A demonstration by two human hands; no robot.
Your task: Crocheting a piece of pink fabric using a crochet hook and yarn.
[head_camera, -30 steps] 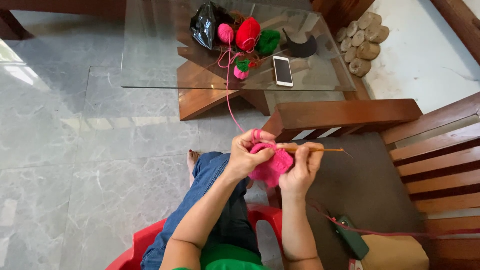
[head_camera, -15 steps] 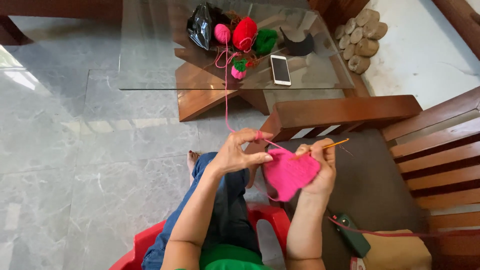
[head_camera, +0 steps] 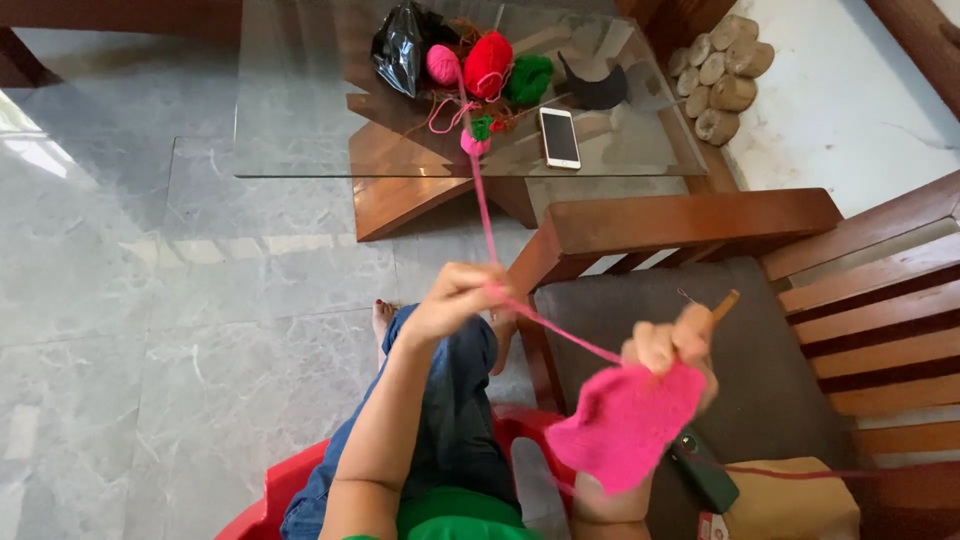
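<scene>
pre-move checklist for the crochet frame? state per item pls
1. Left hand pinches the pink yarn: ok.
2. Right hand holds the wooden hook: ok.
3. Pink crocheted piece hangs from the right hand: ok.
4. Yarn runs taut and unsnagged up to the pink ball on the glass table: ok.
5. Loop on the hook tip: cannot tell, hidden by fingers and blur.
</scene>
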